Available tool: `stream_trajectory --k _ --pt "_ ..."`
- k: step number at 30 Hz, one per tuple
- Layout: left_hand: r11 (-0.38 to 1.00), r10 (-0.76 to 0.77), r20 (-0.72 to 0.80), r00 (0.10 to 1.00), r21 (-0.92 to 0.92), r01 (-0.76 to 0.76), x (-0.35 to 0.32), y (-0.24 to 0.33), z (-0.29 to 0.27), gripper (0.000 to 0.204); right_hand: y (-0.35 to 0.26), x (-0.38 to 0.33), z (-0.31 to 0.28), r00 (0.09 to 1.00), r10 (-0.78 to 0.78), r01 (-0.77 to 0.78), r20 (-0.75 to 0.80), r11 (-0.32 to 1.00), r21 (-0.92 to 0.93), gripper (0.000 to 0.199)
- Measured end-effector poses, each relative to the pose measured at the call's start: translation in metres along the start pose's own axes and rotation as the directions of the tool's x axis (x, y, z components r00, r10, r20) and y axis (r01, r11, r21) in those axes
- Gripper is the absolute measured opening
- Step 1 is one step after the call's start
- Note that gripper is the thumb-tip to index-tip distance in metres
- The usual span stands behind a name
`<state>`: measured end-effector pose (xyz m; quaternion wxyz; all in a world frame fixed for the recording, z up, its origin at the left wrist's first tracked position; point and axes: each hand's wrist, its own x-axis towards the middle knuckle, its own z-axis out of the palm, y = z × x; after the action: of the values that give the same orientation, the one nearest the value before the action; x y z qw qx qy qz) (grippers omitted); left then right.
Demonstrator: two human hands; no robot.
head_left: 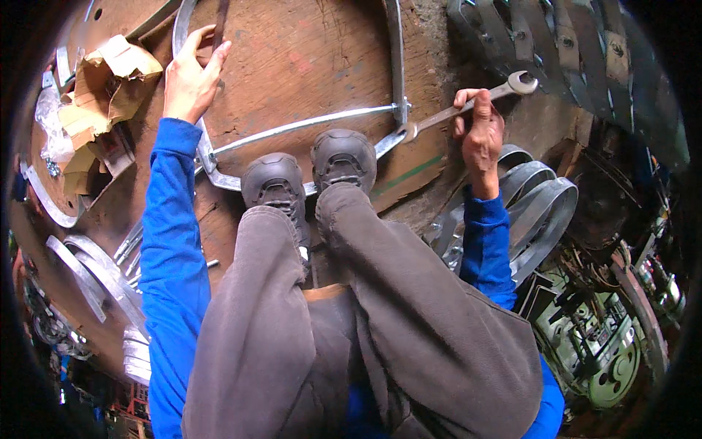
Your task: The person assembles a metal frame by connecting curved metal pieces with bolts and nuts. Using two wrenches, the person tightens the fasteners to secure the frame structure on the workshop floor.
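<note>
- The right hand (482,143) has thumb and fingers clamped on the shank of a steel open-ended wrench (453,112).
- The wrench lies left of that hand's palm, its long axis slanting from one head at far right to the other at near left.
- Its near-left head sits at the right bend of a galvanised flat-bar frame (397,55), just nearer than the bolted end of the crossbar (307,126); whether it touches the bolt, I cannot tell.
- The right hand is much nearer this joint than the left hand (189,84), which is at the frame's left side, fingers closed on a slim dark bar (221,22) pointing far.
- The frame lies flat on a wooden board (322,58), with the person's shoes (344,157) over its near edge.
</note>
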<state>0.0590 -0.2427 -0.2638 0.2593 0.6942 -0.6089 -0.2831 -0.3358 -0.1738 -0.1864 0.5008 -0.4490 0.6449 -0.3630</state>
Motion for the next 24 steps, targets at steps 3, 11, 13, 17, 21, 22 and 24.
stream_trajectory --k 3,11,13,17,21,22,24 --pt "0.997 -0.013 -0.083 0.996 -0.08 0.006 -0.008 -0.002 0.008 0.041 0.002 0.0 0.0 0.995 0.058 -0.045 -0.087 0.989 0.139 0.055" --pt "0.991 -0.128 0.08 0.989 0.042 0.125 -0.045 -0.031 0.009 0.027 -0.013 -0.006 0.004 0.998 0.05 -0.043 -0.038 0.983 0.179 0.053" --pt "0.989 -0.124 0.084 0.989 0.085 0.117 -0.044 -0.033 0.009 0.026 -0.006 -0.004 0.001 0.999 0.04 -0.037 -0.014 0.98 0.196 0.053" --pt "0.971 -0.05 0.102 0.994 0.238 0.025 -0.031 -0.026 0.014 0.025 -0.004 -0.001 0.005 0.999 0.029 -0.024 -0.042 0.993 0.117 0.054" --pt "0.913 0.176 0.1 0.979 0.355 -0.2 -0.01 -0.027 0.026 0.026 -0.007 0.001 0.002 1.0 -0.002 0.002 -0.015 1.0 -0.001 0.053" --pt "0.933 0.17 0.099 0.98 0.305 -0.193 -0.01 -0.022 0.028 0.026 -0.007 0.003 0.001 0.998 -0.049 0.045 -0.027 0.992 -0.121 0.052" --pt "0.964 0.159 0.095 0.983 0.201 -0.175 -0.01 -0.015 0.031 0.025 -0.007 0.009 -0.003 0.988 -0.148 0.128 -0.031 0.927 -0.353 0.052"
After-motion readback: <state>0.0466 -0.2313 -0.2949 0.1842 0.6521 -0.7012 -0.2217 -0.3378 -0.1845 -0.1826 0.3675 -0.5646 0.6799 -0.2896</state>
